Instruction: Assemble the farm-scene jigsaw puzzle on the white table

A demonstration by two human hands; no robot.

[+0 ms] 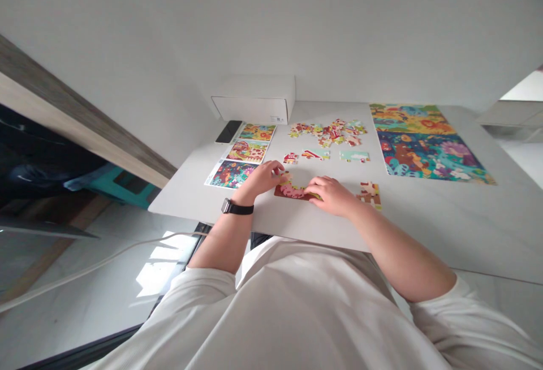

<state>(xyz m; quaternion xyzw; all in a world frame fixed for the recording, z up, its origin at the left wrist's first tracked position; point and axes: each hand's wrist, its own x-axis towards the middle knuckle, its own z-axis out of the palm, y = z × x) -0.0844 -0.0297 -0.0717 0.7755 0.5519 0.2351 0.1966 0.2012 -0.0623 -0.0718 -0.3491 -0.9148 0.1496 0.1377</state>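
Observation:
My left hand point(263, 177), with a black watch on its wrist, rests on the white table point(445, 211) with its fingers curled onto the left end of a partly joined puzzle section point(290, 190). My right hand point(331, 193) lies palm down with its fingers pressed on the right end of the same section. A small joined cluster point(370, 193) lies just right of my right hand. Small joined bits point(314, 155) and a pile of loose pieces point(328, 131) lie beyond my hands.
Two finished puzzles point(424, 143) lie at the right. Three picture cards point(241, 158), a dark phone point(228, 130) and a white box point(254, 101) sit at the left and back. The table's near edge is at my body.

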